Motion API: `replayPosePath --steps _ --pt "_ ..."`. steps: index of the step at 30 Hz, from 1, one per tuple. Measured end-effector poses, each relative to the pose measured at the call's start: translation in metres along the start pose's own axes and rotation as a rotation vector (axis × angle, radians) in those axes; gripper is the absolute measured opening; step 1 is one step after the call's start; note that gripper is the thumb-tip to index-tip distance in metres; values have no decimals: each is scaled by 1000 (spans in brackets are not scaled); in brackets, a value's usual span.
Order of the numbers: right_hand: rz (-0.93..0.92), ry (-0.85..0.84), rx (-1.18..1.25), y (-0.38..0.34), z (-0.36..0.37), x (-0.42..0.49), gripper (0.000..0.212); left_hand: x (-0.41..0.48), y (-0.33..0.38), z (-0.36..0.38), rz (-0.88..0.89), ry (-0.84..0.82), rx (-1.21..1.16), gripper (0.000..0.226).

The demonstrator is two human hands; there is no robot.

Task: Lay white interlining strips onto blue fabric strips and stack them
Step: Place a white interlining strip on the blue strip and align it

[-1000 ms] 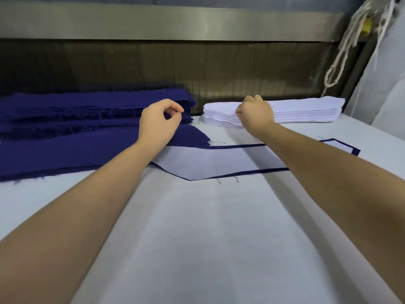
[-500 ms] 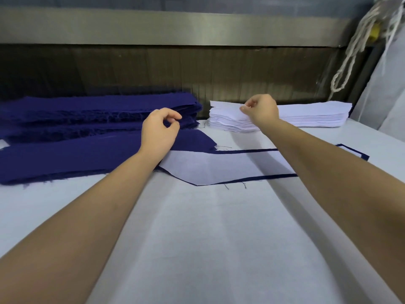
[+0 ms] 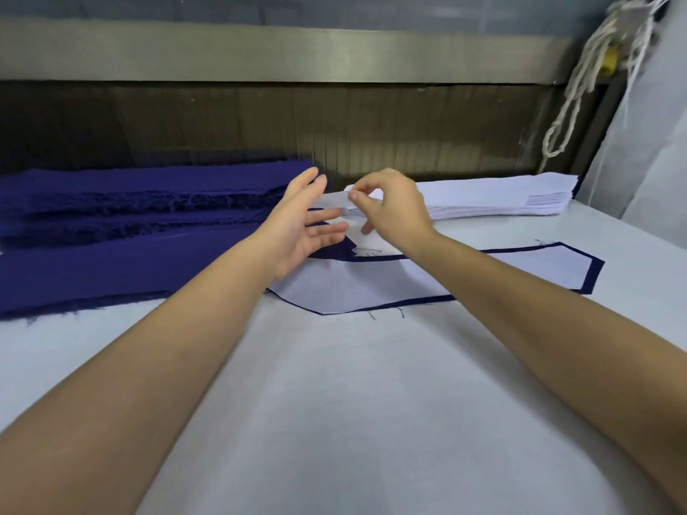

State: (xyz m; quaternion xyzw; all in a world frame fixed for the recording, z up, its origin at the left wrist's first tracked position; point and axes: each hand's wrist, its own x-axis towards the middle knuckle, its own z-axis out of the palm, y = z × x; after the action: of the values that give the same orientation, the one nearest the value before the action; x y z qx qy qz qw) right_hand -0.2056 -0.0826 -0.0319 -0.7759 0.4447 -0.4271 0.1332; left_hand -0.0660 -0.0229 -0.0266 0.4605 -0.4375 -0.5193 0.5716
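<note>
My right hand [image 3: 390, 210] pinches the end of a white interlining strip [image 3: 332, 200] lifted off the white stack [image 3: 498, 197] at the back right. My left hand [image 3: 301, 224] is spread with straight fingers just left of that strip end, its fingertips at or under it. Blue fabric strips [image 3: 130, 202] are piled at the back left, with one blue strip [image 3: 111, 269] lying flat in front of them. In the middle lies a blue strip covered by white interlining [image 3: 371, 288], its dark edge showing all round.
The work surface is a white padded table [image 3: 334, 403]. A metal rail and a dark slatted opening [image 3: 334, 120] run along the back. White cords [image 3: 580, 87] hang at the upper right beside a pale cover [image 3: 654, 143].
My right hand lifted a white strip end off the stack and drew it left. My left hand let its curled fingers straighten and moved right to meet the strip.
</note>
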Motion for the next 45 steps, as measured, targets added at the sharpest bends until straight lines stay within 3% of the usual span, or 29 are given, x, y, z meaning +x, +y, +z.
replayPosePath --steps 4,9,15,20,22,26,31,39,45 --pt "-31 -33 68 -7 2 -10 12 0 -3 -4 -15 144 -78 19" --pt "-15 -74 153 -8 6 -17 16 -1 -2 -10 21 226 -140 13" --pt "398 -32 486 12 -1 -8 16 -3 -1 -11 68 350 -127 6" --pt "665 144 733 41 -12 0 7 -3 -3 -15 120 403 -45 12" --pt "730 244 809 53 -18 3 13 -2 -3 -20 133 420 15 15" --pt "802 410 779 75 -34 4 30 0 -4 -32 144 438 107 19" --pt "834 506 757 90 -44 6 35 2 -10 -38 193 488 315 26" --pt "646 522 437 100 -70 -6 30 0 -10 -35 246 463 489 24" --pt "578 429 325 122 -108 -40 30 -9 -11 -27 353 373 679 22"
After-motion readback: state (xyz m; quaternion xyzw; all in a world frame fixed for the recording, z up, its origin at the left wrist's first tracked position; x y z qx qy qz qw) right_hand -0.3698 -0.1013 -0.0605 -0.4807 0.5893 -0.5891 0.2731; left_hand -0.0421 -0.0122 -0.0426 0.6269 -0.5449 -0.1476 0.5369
